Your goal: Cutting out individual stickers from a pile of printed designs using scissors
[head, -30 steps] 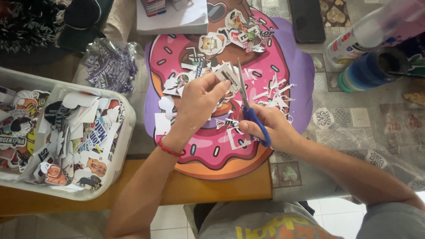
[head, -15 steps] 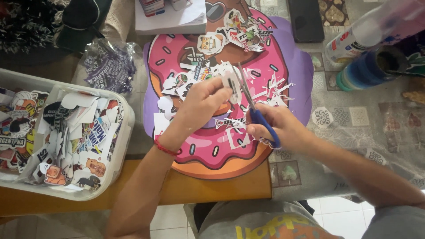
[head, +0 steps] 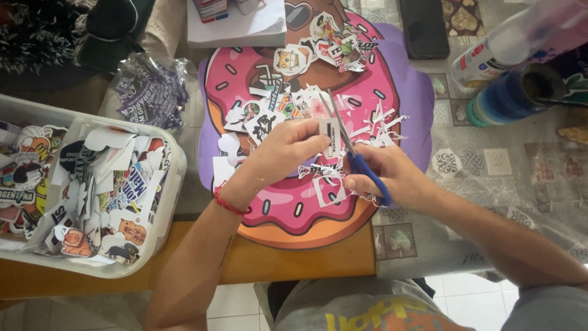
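Observation:
My left hand (head: 286, 150) pinches a small white printed sticker sheet (head: 331, 136) over a pink doughnut-shaped mat (head: 380, 92). My right hand (head: 392, 175) grips blue-handled scissors (head: 358, 162) whose blades point up and left, with the sheet between them. A red string bracelet circles my left wrist. Cut-out stickers and thin white paper trimmings (head: 383, 122) lie scattered over the mat around both hands.
A white plastic tub (head: 174, 178) at the left holds many cut stickers. A clear bag of stickers (head: 150, 92) lies behind it. A white box (head: 236, 27), a dark phone (head: 424, 27), a spray can (head: 514, 43) and a blue tape roll (head: 508, 98) stand at the back.
Both hands have shifted slightly right and towards me over the mat. The scissors have cut further along the small sheet, which my left hand has turned.

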